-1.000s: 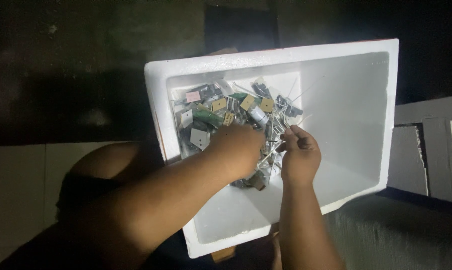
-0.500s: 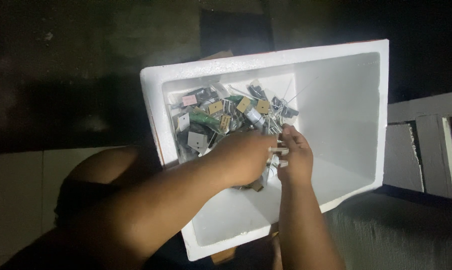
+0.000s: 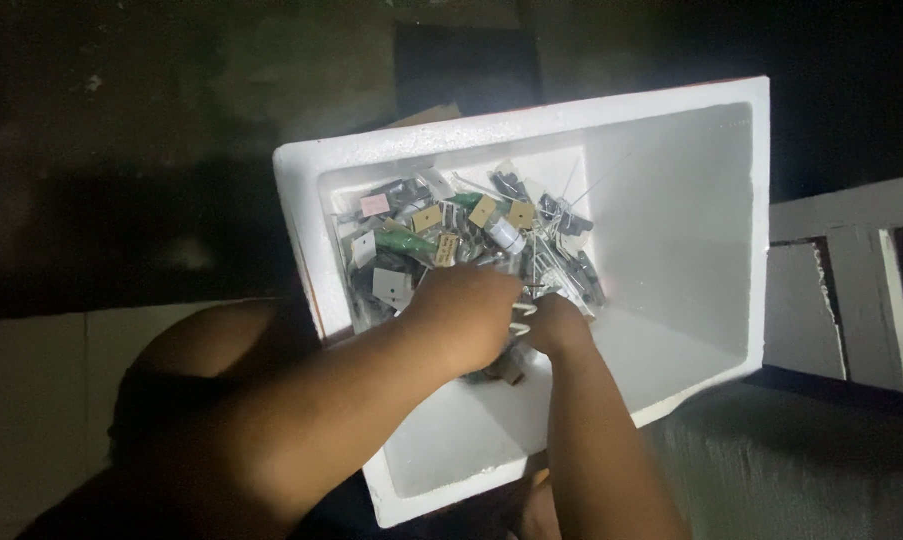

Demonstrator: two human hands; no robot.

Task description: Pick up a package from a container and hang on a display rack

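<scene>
A white foam box (image 3: 671, 180) lies tilted in front of me, with a pile of small electronic parts (image 3: 441, 235) heaped in its upper left corner: capacitors, little tan and grey blocks, thin wire leads. My left hand (image 3: 466, 315) reaches in from the lower left, fingers curled down into the heap. My right hand (image 3: 554, 325) comes up from below and meets it, fingers closed among the wire-legged parts. What each hand pinches is hidden by the hands themselves.
A knee or thigh (image 3: 211, 350) shows at the lower left beside the box. Grey panels (image 3: 841, 290) stand at the right. A dark floor lies beyond the box, with pale tiles (image 3: 31, 400) at the lower left.
Both hands have drawn closer together and lower in the pile. My right hand has shut from spread fingers into a closed grip next to my left hand.
</scene>
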